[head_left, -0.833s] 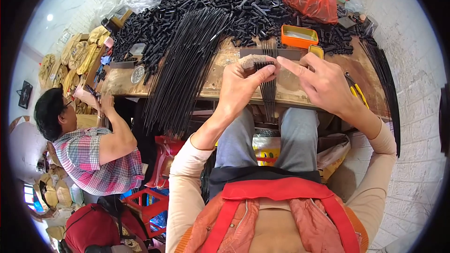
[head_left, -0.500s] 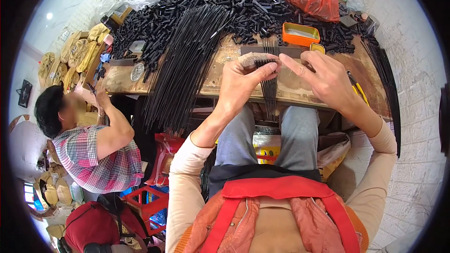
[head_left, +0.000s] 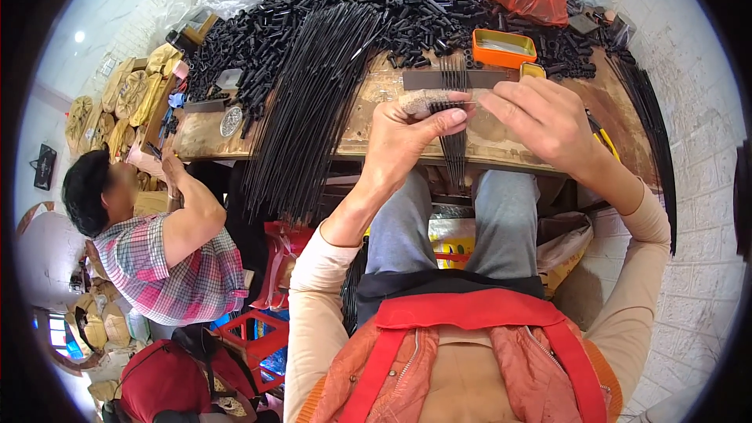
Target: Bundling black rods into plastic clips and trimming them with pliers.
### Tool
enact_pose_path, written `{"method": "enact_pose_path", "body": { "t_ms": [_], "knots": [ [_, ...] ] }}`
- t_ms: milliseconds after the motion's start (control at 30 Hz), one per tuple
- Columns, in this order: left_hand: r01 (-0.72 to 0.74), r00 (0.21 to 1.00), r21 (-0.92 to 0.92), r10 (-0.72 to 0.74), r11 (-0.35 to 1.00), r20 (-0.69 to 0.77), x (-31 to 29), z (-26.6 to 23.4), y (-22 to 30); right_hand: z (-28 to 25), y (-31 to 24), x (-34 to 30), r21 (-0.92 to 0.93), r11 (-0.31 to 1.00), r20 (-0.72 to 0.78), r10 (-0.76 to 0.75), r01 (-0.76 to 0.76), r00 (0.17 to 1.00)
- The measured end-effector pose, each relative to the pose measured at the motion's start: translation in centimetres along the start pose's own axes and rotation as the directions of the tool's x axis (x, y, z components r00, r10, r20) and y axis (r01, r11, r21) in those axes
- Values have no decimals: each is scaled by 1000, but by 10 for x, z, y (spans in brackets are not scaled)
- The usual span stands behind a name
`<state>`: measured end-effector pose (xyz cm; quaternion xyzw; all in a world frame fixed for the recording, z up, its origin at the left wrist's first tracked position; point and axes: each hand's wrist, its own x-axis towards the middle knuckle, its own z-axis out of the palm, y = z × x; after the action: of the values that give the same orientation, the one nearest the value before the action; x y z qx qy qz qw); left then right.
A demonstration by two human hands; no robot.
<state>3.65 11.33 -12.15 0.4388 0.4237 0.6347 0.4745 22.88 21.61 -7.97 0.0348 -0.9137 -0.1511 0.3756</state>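
Observation:
Over the front of the wooden table point(head_left: 368, 137), my left hand point(head_left: 399, 133) pinches a narrow row of thin black rods point(head_left: 453, 160) between thumb and index finger. That index finger is wrapped in pale tape. The rods stand side by side, reaching beyond the hand and hanging past the table edge. Just right of them, my right hand point(head_left: 544, 121) has its thumb and fingertips pressed together on what looks like a thin wire point(head_left: 473, 102), pointing at the rods. A dark flat bar point(head_left: 493, 80) lies behind both hands.
An orange tin point(head_left: 501, 61) with thin pale pieces and a smaller yellow tin point(head_left: 533, 70) stand behind my right hand. Long black rods point(head_left: 305, 110) lie left; heaped black tubular parts point(head_left: 439, 12) fill the back. Yellow-handled pliers point(head_left: 601, 141) lie right. A person point(head_left: 172, 258) works at left.
My right hand has drawn slightly back to the right, widening the gap to the left fingertips. My left hand keeps its hold on the rods. The whole view has shifted slightly.

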Motion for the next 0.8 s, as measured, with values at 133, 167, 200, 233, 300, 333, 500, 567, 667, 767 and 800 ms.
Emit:
{"method": "enact_pose_path", "body": {
  "t_ms": [133,167,200,233,300,333,500,567,667,767,800],
  "knots": [
    [-4,1000,14,4,1000,6,1,1,-3,-5,-3,3,-3,1000,15,3,-3,1000],
    [-7,1000,7,7,1000,23,2,0,-4,-3,-2,3,-4,1000,15,4,-4,1000],
    [-10,999,0,10,1000,39,2,0,-5,1,0,3,48,999,2,12,-12,1000],
    [-9,999,0,9,1000,41,2,0,-5,3,1,3,101,995,-10,21,-20,1000],
    [-7,999,11,7,1000,49,0,0,-4,2,-1,3,97,995,-4,14,-14,1000],
    [-6,999,10,5,1000,49,0,0,-4,2,-3,3,94,996,1,6,-6,1000],
    [-9,999,11,9,1000,47,3,-4,-4,-11,-10,-2,28,996,15,81,-82,997],
    [-10,998,0,10,1000,63,3,-2,-1,-17,-6,-12,-47,990,38,134,-132,990],
    [-6,997,-4,6,1000,82,1,-2,0,-19,-4,-19,64,971,84,225,-231,971],
    [3,997,-2,-3,1000,79,0,-5,0,-14,-3,-14,131,962,89,231,-241,969],
    [14,998,-8,-13,1000,69,-1,-6,0,-13,-3,-12,169,959,97,215,-229,972]
  ]
}}
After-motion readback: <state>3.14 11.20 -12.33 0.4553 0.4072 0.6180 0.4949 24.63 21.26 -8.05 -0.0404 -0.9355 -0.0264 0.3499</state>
